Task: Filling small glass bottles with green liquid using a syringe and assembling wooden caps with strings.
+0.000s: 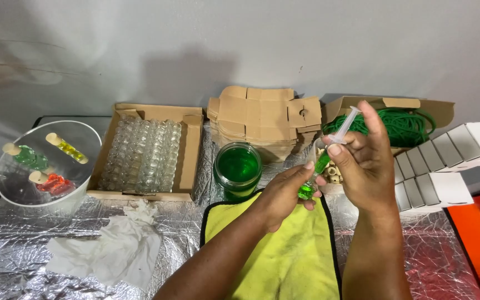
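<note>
A cardboard tray of clear glass bottles (143, 155) sits beside a jar of green liquid (238, 168). Flat cardboard boxes (262, 119) lie behind. Crumpled white tissue (112, 247) rests on foil.

Small bottle (307, 191) mostly hidden inside left hand (284, 194). Syringe (337, 140) barrel partly covered by right hand (365, 166). Corks (331, 172) behind fingers, count unclear.
</note>
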